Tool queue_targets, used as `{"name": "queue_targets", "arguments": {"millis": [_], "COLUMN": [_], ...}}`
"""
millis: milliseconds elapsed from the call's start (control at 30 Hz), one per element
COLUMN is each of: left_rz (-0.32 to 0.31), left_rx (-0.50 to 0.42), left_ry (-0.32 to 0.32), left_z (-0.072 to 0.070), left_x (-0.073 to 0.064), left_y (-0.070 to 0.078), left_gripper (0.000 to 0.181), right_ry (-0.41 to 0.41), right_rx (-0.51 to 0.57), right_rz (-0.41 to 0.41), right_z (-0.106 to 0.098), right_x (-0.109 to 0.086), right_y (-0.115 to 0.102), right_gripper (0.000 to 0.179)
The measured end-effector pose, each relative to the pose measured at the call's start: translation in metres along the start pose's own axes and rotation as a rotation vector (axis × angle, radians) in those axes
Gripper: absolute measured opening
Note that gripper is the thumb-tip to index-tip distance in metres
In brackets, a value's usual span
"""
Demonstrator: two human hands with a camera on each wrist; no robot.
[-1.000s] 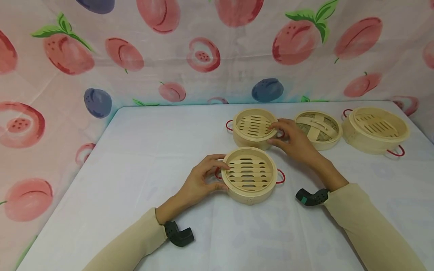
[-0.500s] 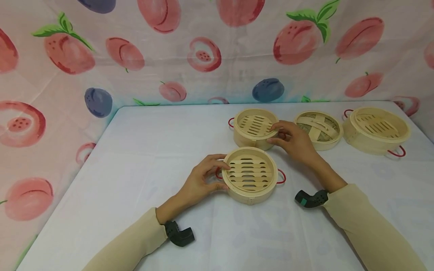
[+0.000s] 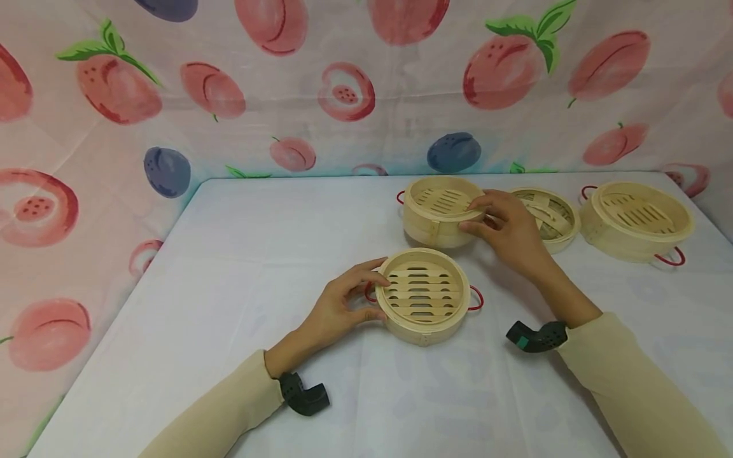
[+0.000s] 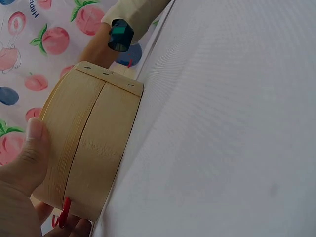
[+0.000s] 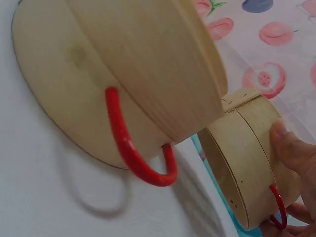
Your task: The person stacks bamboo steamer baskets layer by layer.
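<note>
Two small round bamboo steamer baskets with slatted bottoms and red handles are at the table's middle. My left hand (image 3: 343, 299) grips the left side of the front steamer basket (image 3: 420, 329), which sits on the cloth. In the left wrist view its thumb presses the basket's wall (image 4: 101, 143) near a red handle. Behind it, my right hand (image 3: 506, 229) holds the rear steamer basket (image 3: 429, 230) by its right side, thumb on the wall and fingers at the rim. This basket hangs slightly tilted above the cloth. Its right handle shows beneath my fingers in the right wrist view.
A woven bamboo lid (image 3: 552, 219) lies to the right of my right hand, partly hidden by it. Beyond it stands a larger bamboo steamer basket (image 3: 630, 235) with red handles. White cloth (image 3: 258, 235) covers the table, and a fruit-print curtain (image 3: 395, 83) hangs behind.
My right hand has lifted the rear steamer basket off the cloth and shifted it a little to the right. My left hand and the front basket have stayed in place.
</note>
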State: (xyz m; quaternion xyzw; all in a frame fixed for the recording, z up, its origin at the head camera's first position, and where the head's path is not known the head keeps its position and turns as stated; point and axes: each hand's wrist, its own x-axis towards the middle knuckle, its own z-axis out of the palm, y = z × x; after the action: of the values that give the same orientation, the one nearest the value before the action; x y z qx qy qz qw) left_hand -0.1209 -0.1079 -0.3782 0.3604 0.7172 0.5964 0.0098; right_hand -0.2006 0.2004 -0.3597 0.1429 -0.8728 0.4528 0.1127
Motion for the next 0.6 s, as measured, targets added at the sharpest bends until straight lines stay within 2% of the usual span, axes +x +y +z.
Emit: {"name": "queue_targets", "arguments": {"millis": [233,433,600], "left_rz": [-0.002,0.014,0.011], "left_rx": [0.021,0.025,0.047], "left_ry": [0.026,0.026,0.037], "left_z": [0.000,0.001,0.000], "left_x": [0.000,0.000,0.001], "left_y": [0.004,0.002,0.002], "left_gripper": [0.044,0.044,0.044], "right_ry": [0.035,0.074,0.097], "right_rx": [0.000,0.079,0.076], "right_rz": [-0.002,0.008,-0.022], "right_z": [-0.004,-0.004,-0.007], "right_x": [0.001,-0.005,-0.009], "right_y": [-0.012,-0.022,-0.030], "right_gripper": [0.027,0.029,0.028]}}
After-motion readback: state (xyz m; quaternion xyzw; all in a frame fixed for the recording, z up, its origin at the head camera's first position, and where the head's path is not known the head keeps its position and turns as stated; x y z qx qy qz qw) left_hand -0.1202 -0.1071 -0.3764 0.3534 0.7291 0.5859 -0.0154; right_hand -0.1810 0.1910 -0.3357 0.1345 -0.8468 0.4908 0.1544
